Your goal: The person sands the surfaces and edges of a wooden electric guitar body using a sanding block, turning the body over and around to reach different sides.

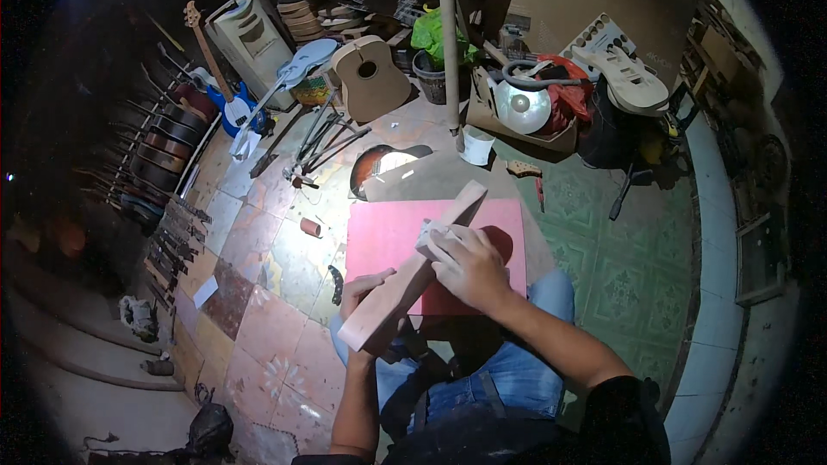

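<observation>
A long pale wooden piece (392, 300), shaped like a guitar neck blank, lies slantwise over my lap, its wider end towards me. My left hand (369, 290) is wrapped round it from the left and below near that end; some of its fingers are hidden under the wood. On the upper part of the piece, my right hand (468, 267) grips a small greyish block (425, 237), which looks like a sanding block, against the wood. Beneath the far end is a pink board (379, 228).
A sunburst guitar body (369, 169) lies beyond the board. On the tiles to the left are a reddish-brown cylinder (311, 227) and several clamps (314, 142). Guitars (164, 146) stand in a rack at far left. A pole (449, 43) rises ahead, beside a white container (476, 146).
</observation>
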The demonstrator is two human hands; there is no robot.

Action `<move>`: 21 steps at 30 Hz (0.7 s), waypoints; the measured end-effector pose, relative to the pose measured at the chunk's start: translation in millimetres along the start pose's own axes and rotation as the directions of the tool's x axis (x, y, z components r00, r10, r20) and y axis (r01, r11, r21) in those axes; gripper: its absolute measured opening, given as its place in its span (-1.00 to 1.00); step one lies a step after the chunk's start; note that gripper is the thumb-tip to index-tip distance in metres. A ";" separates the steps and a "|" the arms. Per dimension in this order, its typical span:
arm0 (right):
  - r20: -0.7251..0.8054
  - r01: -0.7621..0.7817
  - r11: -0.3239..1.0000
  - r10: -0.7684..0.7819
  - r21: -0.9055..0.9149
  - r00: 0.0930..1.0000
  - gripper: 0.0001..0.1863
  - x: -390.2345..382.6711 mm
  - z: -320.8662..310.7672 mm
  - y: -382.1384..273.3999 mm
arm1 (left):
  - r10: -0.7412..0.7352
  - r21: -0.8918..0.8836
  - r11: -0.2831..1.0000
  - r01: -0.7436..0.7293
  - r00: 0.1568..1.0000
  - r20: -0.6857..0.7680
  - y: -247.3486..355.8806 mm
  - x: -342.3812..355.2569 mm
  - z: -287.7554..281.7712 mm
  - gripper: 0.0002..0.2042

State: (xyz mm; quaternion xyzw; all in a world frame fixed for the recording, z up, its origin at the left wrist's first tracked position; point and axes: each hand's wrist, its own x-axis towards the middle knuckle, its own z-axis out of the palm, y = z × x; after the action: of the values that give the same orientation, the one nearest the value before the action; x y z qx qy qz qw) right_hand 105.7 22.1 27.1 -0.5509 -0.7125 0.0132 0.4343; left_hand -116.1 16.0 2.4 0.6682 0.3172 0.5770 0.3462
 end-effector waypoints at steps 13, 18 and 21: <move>-0.277 -0.456 0.874 0.486 0.171 0.829 -0.65 14.0 16.0 72.4 | -0.113 -0.018 0.993 0.113 0.994 0.009 4.4 0.2 11.1 -0.35; -0.296 0.008 0.913 0.124 0.408 0.947 -0.61 -32.7 57.6 6.1 | -0.062 0.016 0.998 0.062 0.998 -0.010 10.8 7.8 11.5 -0.40; -0.297 0.022 0.998 -0.003 0.059 0.955 -0.73 14.3 41.6 81.7 | -0.025 0.049 0.998 0.026 1.000 -0.016 10.0 7.0 4.5 -0.46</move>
State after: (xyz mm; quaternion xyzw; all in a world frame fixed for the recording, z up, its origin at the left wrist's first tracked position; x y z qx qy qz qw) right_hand 142.3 84.8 -30.8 -0.5284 -0.6421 -0.0504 0.5532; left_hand -110.5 15.7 14.1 0.6680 0.3423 0.5697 0.3347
